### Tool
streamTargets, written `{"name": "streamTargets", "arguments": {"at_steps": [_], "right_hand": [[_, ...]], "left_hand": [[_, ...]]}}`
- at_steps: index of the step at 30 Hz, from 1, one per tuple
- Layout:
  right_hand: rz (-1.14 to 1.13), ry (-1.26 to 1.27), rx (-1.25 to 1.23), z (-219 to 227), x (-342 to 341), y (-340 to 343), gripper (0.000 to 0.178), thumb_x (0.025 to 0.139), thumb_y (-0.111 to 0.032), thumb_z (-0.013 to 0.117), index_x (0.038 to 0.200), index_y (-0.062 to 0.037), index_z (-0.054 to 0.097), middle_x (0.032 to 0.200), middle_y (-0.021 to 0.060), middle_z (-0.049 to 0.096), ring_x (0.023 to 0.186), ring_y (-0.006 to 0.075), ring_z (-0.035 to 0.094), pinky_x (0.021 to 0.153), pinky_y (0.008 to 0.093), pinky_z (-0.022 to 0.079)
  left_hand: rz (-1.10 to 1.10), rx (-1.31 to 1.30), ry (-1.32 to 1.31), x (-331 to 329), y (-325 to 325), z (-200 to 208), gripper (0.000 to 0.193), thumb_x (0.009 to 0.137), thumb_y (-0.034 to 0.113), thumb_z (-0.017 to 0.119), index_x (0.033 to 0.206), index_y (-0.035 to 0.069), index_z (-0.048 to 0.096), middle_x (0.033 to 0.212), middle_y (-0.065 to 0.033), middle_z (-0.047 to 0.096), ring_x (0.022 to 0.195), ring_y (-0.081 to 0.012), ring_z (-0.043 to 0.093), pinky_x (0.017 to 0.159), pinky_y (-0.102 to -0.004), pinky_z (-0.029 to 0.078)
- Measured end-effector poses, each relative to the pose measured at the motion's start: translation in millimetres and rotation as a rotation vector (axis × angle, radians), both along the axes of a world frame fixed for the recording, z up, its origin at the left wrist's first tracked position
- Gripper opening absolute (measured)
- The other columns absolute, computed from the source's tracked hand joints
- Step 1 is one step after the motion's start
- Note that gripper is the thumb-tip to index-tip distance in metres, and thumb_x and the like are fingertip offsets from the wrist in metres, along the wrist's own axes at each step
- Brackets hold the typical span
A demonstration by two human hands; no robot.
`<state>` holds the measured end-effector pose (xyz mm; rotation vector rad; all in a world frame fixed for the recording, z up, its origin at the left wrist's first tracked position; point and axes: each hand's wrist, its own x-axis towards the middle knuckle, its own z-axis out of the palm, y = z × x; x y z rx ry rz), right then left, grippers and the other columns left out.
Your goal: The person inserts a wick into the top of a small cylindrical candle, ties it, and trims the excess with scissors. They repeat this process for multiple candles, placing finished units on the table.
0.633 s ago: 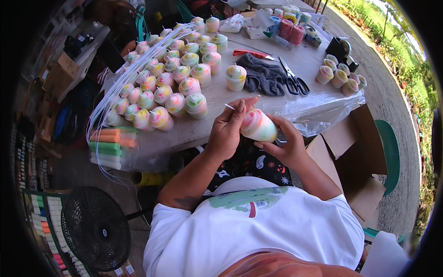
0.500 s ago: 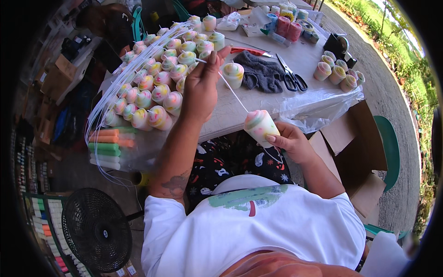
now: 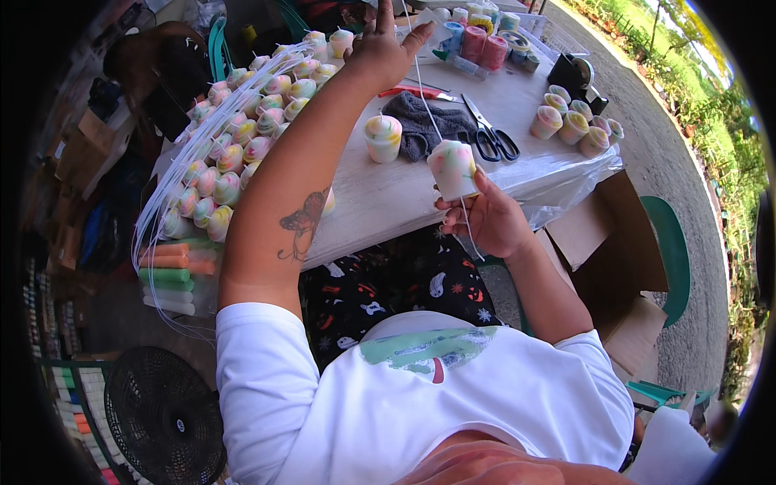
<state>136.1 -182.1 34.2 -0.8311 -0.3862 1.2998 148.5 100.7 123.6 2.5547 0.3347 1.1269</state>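
My right hand [image 3: 497, 218] holds a pastel swirled candle in a small cup [image 3: 453, 171] over the table's near edge, thumb against its side. A long white wick [image 3: 423, 97] rises from the candle's top past the upper picture edge, and its other end hangs below the cup. Raised at the top, my left hand [image 3: 386, 50] has thumb and index finger apart beside the wick; some fingertips are cut off or hidden. Another swirled candle [image 3: 382, 139] stands on the table, left of a dark grey cloth [image 3: 424, 123].
Rows of swirled candles [image 3: 229, 158] fill the table's left, with long white wicks [image 3: 166, 166] across them. Black scissors [image 3: 495, 141], a red-handled cutter [image 3: 424, 92] and more cup candles [image 3: 574, 127] lie rightward. An open cardboard box [image 3: 618, 250] and a fan [image 3: 166, 420] flank me.
My left hand has moved up and away, its thumb and index finger now apart. The candle in my right hand has risen and tilted more upright. The view has shifted slightly.
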Motion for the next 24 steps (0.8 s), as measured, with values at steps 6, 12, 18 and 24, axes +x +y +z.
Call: {"name": "streamTargets", "arguments": {"at_steps": [6,12,18,24], "right_hand": [[-0.082,-0.014,-0.117,2,65,71,0.051,0.099,-0.046,0.041,0.115,0.0013,0.051,0.096,0.0132,0.060,0.079,0.0220,0.061,0.079,0.0406,0.051],[-0.068,-0.054,-0.151,-4,64,54,0.039,0.102,-0.031,0.039,0.119,0.0020,0.050,0.100,0.0122,0.059,0.088,0.0227,0.061,0.082,0.0404,0.051],[-0.183,-0.283,-0.164,-14,31,8,0.036,0.096,-0.012,0.053,0.129,-0.0057,0.041,0.102,0.0090,0.064,0.088,0.0160,0.064,0.079,0.0313,0.051],[-0.044,-0.615,-0.092,-24,3,-18,0.020,0.093,-0.010,0.061,0.109,-0.0002,0.055,0.098,0.0052,0.065,0.087,0.0114,0.061,0.081,0.0274,0.049]], "left_hand": [[-0.251,-0.511,0.185,-55,-68,-32,0.068,0.092,0.034,0.058,0.144,0.002,0.030,0.139,-0.0280,0.039,0.126,-0.0396,0.044,0.105,-0.0411,0.037],[-0.343,-0.597,0.151,-85,-101,-98,0.046,0.095,0.006,0.049,0.141,0.005,0.039,0.128,-0.0155,0.049,0.113,-0.0233,0.055,0.099,-0.0337,0.044],[-0.184,-0.472,0.284,-61,-93,-95,0.048,0.095,0.017,0.053,0.139,0.004,0.040,0.125,-0.0184,0.049,0.108,-0.0267,0.057,0.093,-0.0339,0.047],[0.075,-0.326,0.537,-16,-102,-70,0.090,0.081,0.056,0.062,0.141,-0.004,0.030,0.126,-0.0309,0.051,0.113,-0.0416,0.056,0.096,-0.0430,0.045]]}}
